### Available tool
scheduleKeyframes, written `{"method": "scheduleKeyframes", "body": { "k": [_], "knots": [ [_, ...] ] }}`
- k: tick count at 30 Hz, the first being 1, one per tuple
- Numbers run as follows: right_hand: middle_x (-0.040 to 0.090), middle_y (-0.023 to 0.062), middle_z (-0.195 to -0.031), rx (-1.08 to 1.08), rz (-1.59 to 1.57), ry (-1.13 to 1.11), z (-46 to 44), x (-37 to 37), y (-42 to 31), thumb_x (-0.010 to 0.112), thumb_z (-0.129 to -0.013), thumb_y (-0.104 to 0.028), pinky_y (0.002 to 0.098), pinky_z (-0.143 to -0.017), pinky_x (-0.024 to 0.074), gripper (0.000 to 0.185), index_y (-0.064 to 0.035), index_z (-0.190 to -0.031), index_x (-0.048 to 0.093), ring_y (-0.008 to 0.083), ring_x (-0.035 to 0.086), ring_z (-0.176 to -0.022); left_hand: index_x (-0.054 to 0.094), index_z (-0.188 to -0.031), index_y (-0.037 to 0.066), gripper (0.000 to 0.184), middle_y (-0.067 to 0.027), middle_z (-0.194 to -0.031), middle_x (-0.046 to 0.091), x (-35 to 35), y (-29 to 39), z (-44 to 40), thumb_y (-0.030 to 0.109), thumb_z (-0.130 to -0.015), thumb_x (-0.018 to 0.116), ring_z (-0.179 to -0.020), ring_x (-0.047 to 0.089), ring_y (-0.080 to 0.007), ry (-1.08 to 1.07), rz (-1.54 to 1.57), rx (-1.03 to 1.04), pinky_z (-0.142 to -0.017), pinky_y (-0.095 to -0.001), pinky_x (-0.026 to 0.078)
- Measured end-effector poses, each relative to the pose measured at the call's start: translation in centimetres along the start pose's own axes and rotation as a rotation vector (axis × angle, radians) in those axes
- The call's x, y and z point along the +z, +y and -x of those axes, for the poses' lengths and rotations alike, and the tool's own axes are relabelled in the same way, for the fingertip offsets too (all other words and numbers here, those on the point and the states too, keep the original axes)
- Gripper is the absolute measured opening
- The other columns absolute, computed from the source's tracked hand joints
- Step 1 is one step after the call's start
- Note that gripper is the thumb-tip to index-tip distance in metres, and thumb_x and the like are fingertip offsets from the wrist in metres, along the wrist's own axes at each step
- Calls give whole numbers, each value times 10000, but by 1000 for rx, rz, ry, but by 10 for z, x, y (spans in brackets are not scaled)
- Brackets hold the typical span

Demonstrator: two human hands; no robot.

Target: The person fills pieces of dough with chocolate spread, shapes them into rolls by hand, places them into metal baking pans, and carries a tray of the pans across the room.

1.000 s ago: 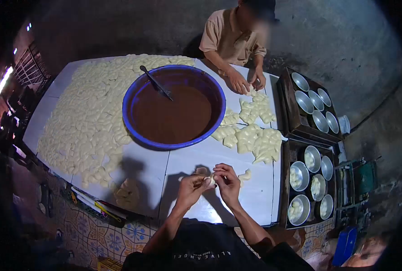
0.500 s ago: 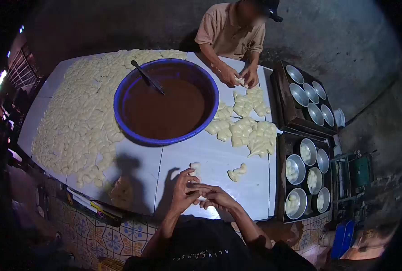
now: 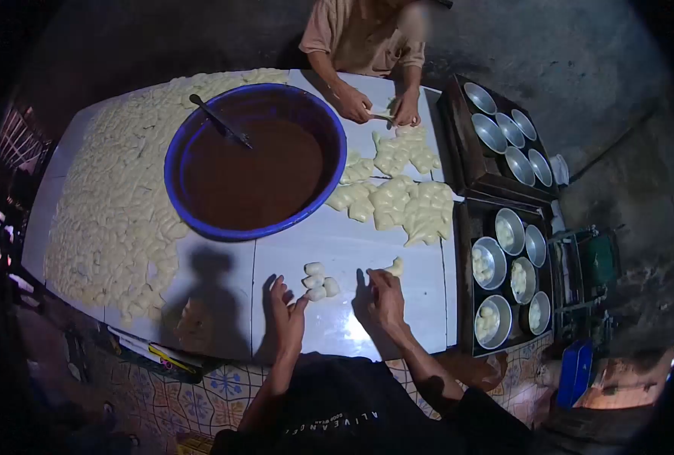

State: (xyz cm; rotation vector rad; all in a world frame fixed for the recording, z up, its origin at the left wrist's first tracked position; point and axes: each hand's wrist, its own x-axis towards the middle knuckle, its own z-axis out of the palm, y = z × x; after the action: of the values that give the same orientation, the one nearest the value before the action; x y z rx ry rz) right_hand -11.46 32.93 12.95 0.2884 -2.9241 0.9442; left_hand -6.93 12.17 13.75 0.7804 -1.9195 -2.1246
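Sitting in a small bunch on the white worktop (image 3: 299, 250), some pale dough lumps (image 3: 320, 285) are between the person's two hands. The left hand (image 3: 286, 317) has its grip spread, with its thumb tip just beside the bunch. The right hand (image 3: 387, 301) is bent by a loose dough bit (image 3: 395, 266); I cannot tell if its grip is pinching it. Farther back, bumpy dough sheets (image 3: 391, 203) lie to the right of a big blue tub (image 3: 235, 233) of brown stuff. Round metal tins (image 3: 505, 318) at the right hold dough balls. Across the worktop, another person's hands (image 3: 352, 105) hold a pale strip.
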Motion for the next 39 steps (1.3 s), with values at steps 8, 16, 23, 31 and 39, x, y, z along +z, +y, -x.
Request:
{"method": "scheduleKeyframes", "body": {
  "k": [8,16,23,31,39],
  "knots": [
    [472,103,-1100,116,-397,-13,-3,-4,4,708,-737,29,289,-720,489,301,22,-1030,635,186,565,-873,590,-1099,-23,243,-84,-1002,635,-6,-5,-9,-71,-863,551,-941,605,-148,-236,-13,266,-835,-261,481],
    [565,34,-899,137,-1171,41,-3,-33,-96,625,-869,-16,218,-630,525,411,3,-1263,511,99,588,-804,592,-1232,36,437,-120,-1227,587,18,35,13,186,-837,705,-1111,551,-233,-392,-212,692,-926,-340,446],
    [432,43,-979,-104,-865,62,-19,-6,-79,438,-1004,-264,242,-744,442,322,-36,-1126,630,128,507,-914,673,-974,-20,152,-66,-933,660,20,26,22,92,-875,648,-883,621,-137,-246,14,207,-766,-260,497],
    [342,112,-1351,-251,-992,-323,-32,5,-75,756,-750,-265,389,-996,381,836,-102,-1423,288,237,399,-1218,467,-1289,26,589,-80,-1190,553,9,25,-2,440,-887,586,-1064,558,-196,-741,1141,-511,-901,-370,472],
    [226,106,-1451,-95,-1157,-306,-62,8,-55,782,-587,-633,353,-817,461,1256,-223,-1511,36,227,397,-1157,579,-1158,-58,682,-212,-1083,630,22,143,-168,533,-990,285,-1007,605,-240,-368,-244,211,-936,-374,439]
  ]
}}
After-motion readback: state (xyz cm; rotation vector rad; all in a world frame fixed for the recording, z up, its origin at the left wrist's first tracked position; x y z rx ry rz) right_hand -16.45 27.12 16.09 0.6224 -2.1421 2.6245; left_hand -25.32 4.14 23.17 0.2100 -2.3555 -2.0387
